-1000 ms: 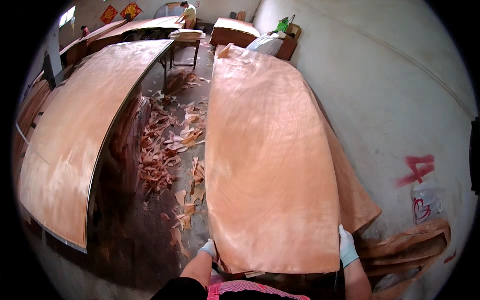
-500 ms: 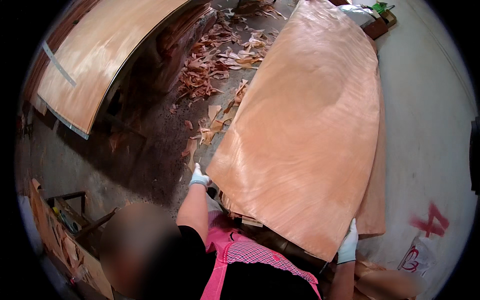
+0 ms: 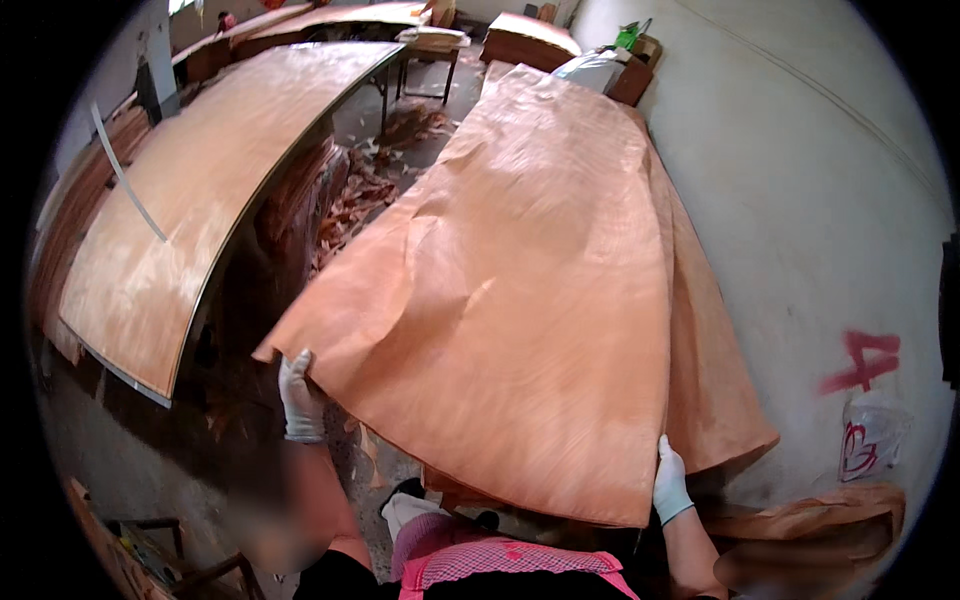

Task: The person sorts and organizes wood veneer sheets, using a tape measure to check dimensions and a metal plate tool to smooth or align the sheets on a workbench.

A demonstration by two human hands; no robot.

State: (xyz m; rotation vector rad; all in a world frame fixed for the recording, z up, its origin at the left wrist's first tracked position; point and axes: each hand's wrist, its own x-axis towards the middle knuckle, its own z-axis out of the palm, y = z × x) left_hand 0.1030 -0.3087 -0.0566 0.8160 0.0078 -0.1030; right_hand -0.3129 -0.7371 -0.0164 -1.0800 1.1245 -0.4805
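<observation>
A large, thin reddish-tan wood veneer sheet (image 3: pixel 530 330) stretches away from me, its near edge lifted and its left part creased and rippled. My left hand (image 3: pixel 301 400), in a white glove, is closed on the sheet by its near left corner. The other gloved hand, my right hand (image 3: pixel 672 480), grips the sheet's right edge close to the near right corner, thumb on top and fingers partly hidden. More veneer (image 3: pixel 715 400) lies under the sheet and shows along its right side.
To the left stands a table with a pale wood panel (image 3: pixel 230 190) and a thin metal strip (image 3: pixel 128 180) on it. Veneer scraps (image 3: pixel 350 205) litter the floor between. A wall (image 3: pixel 800 220) with a hanging plastic bag (image 3: pixel 875 440) borders the right.
My left hand has moved left with the sheet's near left corner, and the sheet has gone from smooth to rippled. My right hand keeps its hold. The view has tilted up toward the far room.
</observation>
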